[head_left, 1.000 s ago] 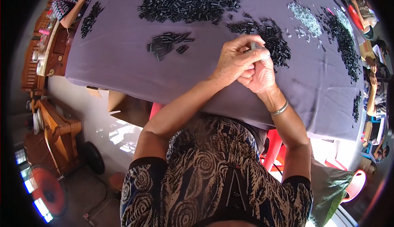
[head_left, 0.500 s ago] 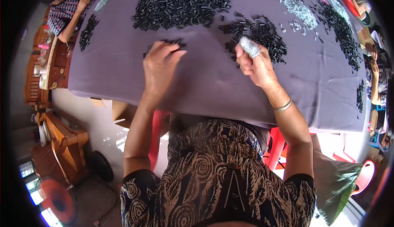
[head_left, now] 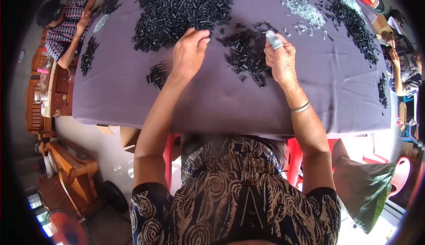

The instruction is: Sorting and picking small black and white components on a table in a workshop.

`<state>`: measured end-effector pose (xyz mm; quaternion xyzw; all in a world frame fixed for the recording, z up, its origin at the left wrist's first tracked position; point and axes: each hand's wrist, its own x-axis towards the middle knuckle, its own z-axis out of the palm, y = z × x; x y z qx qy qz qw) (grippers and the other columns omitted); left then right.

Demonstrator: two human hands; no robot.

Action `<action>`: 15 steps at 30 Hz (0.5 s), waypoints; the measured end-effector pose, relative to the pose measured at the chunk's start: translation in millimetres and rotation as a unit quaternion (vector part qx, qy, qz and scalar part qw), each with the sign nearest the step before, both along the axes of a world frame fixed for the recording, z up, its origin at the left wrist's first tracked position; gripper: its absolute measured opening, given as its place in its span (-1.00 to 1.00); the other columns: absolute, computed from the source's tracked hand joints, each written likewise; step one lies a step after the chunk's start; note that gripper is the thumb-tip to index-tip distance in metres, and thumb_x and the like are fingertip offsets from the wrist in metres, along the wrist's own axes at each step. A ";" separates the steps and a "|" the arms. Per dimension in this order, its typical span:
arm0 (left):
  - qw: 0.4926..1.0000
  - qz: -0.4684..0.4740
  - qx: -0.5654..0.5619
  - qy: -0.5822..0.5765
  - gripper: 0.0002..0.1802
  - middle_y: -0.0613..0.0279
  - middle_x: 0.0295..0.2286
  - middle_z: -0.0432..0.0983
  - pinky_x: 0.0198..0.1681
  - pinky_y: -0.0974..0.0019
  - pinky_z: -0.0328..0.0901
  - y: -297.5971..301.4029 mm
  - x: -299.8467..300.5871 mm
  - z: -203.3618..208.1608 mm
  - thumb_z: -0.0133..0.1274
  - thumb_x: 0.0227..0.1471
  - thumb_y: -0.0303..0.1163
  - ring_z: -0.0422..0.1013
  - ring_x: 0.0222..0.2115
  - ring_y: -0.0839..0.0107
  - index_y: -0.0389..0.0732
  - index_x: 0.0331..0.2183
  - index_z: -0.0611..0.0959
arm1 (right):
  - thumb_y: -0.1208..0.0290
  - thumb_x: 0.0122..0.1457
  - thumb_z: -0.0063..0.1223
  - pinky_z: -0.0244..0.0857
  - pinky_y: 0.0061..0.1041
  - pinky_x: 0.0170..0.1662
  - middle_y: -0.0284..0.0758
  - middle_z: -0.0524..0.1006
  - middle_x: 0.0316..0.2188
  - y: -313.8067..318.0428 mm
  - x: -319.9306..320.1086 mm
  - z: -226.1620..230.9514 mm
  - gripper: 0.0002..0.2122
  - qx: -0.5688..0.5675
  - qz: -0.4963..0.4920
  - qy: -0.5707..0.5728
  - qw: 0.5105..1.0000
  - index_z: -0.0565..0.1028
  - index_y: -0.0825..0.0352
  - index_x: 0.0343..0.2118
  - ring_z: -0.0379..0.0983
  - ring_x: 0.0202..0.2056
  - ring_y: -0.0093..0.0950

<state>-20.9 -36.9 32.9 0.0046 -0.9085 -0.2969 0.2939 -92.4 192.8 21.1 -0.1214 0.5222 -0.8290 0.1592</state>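
My left hand (head_left: 190,54) is above the cloth-covered table, between the big heap of small black tube-like parts (head_left: 177,17) and a smaller black heap (head_left: 248,54). Its thumb and forefinger are pressed together; whatever lies between them is too small to make out. At the right edge of the smaller heap, my right hand (head_left: 283,62) is closed, fingers curled in. Silvery wrapping (head_left: 273,40) covers its thumb, and what the fingers hold is hidden. A little cluster of black parts (head_left: 157,75) lies beside my left forearm.
Small silver pieces (head_left: 305,12) lie in a heap at the right, near a long black heap (head_left: 354,30). A person (head_left: 66,32) sits at the table's left side; another person's arm (head_left: 396,68) shows at the right. The purple cloth (head_left: 230,110) hangs over the near edge.
My left hand has moved from over the little cluster up toward the big heap, and its fingers have come together. My right hand has shifted to the smaller heap's right edge. The view has shifted.
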 end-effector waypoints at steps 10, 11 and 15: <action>0.991 0.019 -0.121 -0.057 -0.91 0.12 -0.48 0.49 -0.39 0.14 0.34 19.1 -70.9 -20.7 0.14 -0.20 -0.41 0.44 -0.42 0.09 -0.13 -0.50 0.58 | 0.35 0.18 -0.11 -0.27 -0.77 -0.75 -0.63 0.11 -0.77 0.8 -2.8 1.2 -0.81 0.079 -0.031 0.029 0.996 0.34 0.27 -0.55 -0.10 -0.77 -0.83; 0.990 0.017 -0.121 -0.065 -0.93 0.09 -0.49 0.50 -0.39 0.12 0.33 20.2 -72.4 -19.7 0.14 -0.22 -0.42 0.44 -0.42 0.08 -0.13 -0.54 0.57 | 0.35 0.18 -0.11 -0.27 -0.77 -0.75 -0.63 0.11 -0.77 1.2 -3.2 1.5 -0.81 0.079 -0.033 0.027 0.996 0.34 0.27 -0.55 -0.10 -0.77 -0.83; 0.989 -0.032 -0.065 -0.127 -0.94 0.09 -0.49 0.49 -0.39 0.13 0.32 25.4 -67.0 -16.8 0.12 -0.21 -0.44 0.43 -0.43 0.07 -0.11 -0.53 0.58 | 0.36 0.18 -0.11 -0.27 -0.76 -0.74 -0.63 0.11 -0.77 4.7 -5.1 8.1 -0.81 0.090 -0.061 0.043 0.993 0.35 0.27 -0.55 -0.11 -0.77 -0.84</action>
